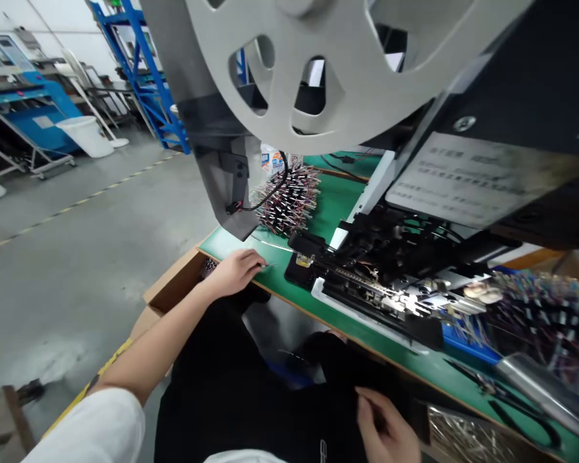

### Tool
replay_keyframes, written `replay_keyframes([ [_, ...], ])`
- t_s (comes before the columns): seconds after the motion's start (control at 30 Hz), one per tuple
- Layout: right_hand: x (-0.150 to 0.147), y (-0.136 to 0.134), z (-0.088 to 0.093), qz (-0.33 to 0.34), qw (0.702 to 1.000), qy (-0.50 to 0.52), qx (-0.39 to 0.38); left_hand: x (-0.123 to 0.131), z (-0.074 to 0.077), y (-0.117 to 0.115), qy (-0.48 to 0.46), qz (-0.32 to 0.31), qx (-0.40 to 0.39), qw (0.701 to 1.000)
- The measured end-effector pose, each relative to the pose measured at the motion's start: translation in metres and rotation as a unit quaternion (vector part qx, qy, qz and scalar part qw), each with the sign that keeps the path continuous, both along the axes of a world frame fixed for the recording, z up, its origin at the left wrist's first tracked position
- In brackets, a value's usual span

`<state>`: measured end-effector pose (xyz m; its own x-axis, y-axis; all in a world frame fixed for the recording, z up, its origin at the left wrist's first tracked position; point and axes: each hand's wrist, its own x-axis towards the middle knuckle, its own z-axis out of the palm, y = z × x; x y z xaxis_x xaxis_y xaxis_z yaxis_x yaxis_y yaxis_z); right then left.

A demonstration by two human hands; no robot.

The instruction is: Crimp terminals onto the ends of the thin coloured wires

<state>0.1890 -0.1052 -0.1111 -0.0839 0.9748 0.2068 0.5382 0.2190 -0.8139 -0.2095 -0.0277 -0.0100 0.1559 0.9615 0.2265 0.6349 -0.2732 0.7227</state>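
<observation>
At the left end of the green bench top (217, 241), my left hand (236, 273) pinches a small, thin, pale piece (270, 265) between thumb and fingertips; its kind is too fine to tell. Over my lap, below the bench edge, my right hand (388, 424) has its thumb and fingers curled together; anything between them is hidden. A black machine (367, 280) with a lit metal working part (405, 301) stands on the bench to the right of my left hand. A large grey reel (280, 122) is mounted above it. Behind my left hand is a heap of short wires (289, 199).
More bundled wires (550, 315) fill the right side, near a pair of pliers (487, 386) and a metal cylinder (545, 392). A cardboard box (174, 283) sits beside the bench's left end. Under the right edge is a bag of thin pieces (468, 437).
</observation>
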Motion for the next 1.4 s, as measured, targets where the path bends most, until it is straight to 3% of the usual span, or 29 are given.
replay_keyframes([
  [0.07, -0.038, 0.003, 0.011, 0.068, 0.991, 0.106, -0.043, 0.023, -0.002, -0.022, -0.091, -0.035, -0.021, 0.995],
  [0.17, -0.088, 0.011, 0.044, 0.168, 0.936, 0.291, -0.105, 0.064, -0.014, -0.052, -0.244, -0.088, -0.063, 0.964],
  [0.27, -0.116, 0.019, 0.071, 0.236, 0.875, 0.388, -0.165, 0.101, -0.027, -0.070, -0.365, -0.127, -0.102, 0.917],
  [0.33, -0.121, 0.021, 0.080, 0.250, 0.851, 0.419, -0.195, 0.118, -0.031, -0.075, -0.419, -0.145, -0.125, 0.887],
  [0.43, -0.115, 0.022, 0.079, 0.235, 0.838, 0.439, -0.222, 0.129, -0.031, -0.077, -0.467, -0.166, -0.158, 0.854],
  [0.5, -0.107, 0.021, 0.074, 0.223, 0.839, 0.439, -0.233, 0.127, -0.027, -0.075, -0.470, -0.171, -0.172, 0.848],
  [0.57, -0.100, 0.021, 0.069, 0.210, 0.842, 0.435, -0.241, 0.123, -0.021, -0.071, -0.454, -0.170, -0.170, 0.858],
  [0.77, -0.094, 0.020, 0.068, 0.211, 0.850, 0.413, -0.252, 0.124, 0.008, -0.060, -0.310, -0.149, -0.162, 0.925],
  [0.97, -0.094, 0.019, 0.074, 0.218, 0.855, 0.393, -0.260, 0.131, 0.021, -0.060, -0.270, -0.129, -0.172, 0.939],
  [1.13, -0.095, 0.017, 0.072, 0.218, 0.847, 0.418, -0.247, 0.131, 0.018, -0.061, -0.384, -0.147, -0.230, 0.882],
  [1.23, -0.094, 0.014, 0.067, 0.234, 0.814, 0.466, -0.256, 0.130, 0.017, -0.061, -0.424, -0.158, -0.265, 0.851],
  [1.33, -0.092, 0.010, 0.062, 0.247, 0.774, 0.500, -0.301, 0.128, 0.015, -0.061, -0.436, -0.176, -0.286, 0.835],
  [1.4, -0.090, 0.008, 0.061, 0.245, 0.762, 0.501, -0.328, 0.126, 0.013, -0.058, -0.427, -0.211, -0.293, 0.829],
])
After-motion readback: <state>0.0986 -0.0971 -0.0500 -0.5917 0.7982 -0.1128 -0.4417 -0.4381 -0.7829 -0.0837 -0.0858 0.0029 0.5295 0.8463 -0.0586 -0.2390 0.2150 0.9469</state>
